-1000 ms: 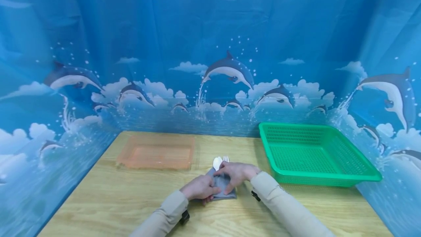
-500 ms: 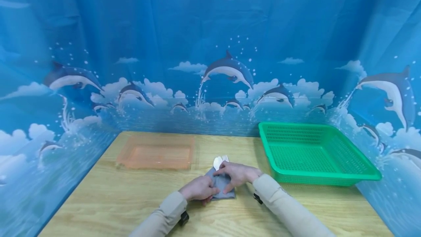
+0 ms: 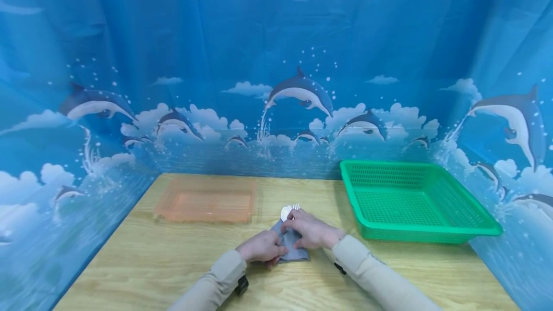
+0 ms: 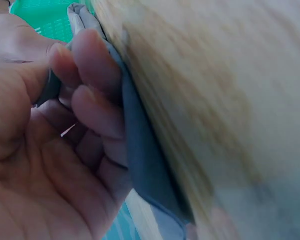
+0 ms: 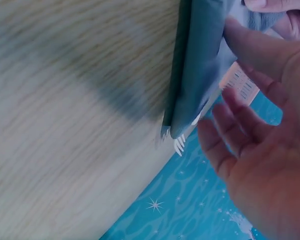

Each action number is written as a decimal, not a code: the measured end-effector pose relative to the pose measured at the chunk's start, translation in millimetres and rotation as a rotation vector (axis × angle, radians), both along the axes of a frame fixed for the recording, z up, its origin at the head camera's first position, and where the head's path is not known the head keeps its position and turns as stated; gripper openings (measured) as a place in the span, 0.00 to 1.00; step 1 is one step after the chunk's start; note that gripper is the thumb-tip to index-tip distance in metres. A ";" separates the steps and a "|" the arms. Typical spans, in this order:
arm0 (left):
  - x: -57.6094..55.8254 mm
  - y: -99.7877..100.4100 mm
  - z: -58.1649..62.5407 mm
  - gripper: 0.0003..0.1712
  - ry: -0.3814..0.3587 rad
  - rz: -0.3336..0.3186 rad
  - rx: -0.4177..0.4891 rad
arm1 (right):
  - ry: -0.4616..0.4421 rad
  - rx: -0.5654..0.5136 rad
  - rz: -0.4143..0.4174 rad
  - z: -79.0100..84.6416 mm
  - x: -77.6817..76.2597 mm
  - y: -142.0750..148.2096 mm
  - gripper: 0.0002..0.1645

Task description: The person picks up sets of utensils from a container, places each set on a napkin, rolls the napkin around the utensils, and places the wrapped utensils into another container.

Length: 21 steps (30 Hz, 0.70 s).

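A folded grey cloth (image 3: 298, 255) lies on the wooden table, wrapped about a white spoon (image 3: 285, 212) and a fork (image 3: 295, 206) whose ends stick out at its far side. My left hand (image 3: 261, 246) pinches the cloth's near left part between thumb and fingers; in the left wrist view the other fingers curl against the grey fabric (image 4: 145, 145). Over the cutlery end, my right hand (image 3: 312, 229) touches the cloth with loosely bent, spread fingers. In the right wrist view its thumb tip meets the fabric, and fork tines (image 5: 179, 145) peek out below.
An orange see-through tray (image 3: 207, 216) sits at the back left of the table. On the right stands a large green perforated basket (image 3: 432, 235). A blue dolphin-print curtain (image 3: 242, 52) encloses the back and sides.
My right hand's fingers and thumb have drawn slightly closer together over the cloth, covering more of the cutlery's neck. The left hand stays in place on the cloth.
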State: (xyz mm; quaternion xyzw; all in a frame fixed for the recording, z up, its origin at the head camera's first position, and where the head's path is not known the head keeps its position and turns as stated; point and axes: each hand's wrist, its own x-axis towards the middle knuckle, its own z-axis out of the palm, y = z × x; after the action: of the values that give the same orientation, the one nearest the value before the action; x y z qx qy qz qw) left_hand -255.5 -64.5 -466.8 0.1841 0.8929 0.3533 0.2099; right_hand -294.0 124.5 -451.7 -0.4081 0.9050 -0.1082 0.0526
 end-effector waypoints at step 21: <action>-1.3 1.7 -0.2 0.23 -0.027 0.005 -0.008 | -0.030 -0.032 0.039 -5.9 7.5 5.7 0.22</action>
State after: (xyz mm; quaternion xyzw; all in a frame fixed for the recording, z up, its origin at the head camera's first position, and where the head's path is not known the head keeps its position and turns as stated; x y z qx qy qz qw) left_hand -256.8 -62.8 -467.0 0.1761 0.8918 0.3529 0.2216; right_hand -286.5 130.2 -457.6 -0.4248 0.8941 -0.1277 0.0618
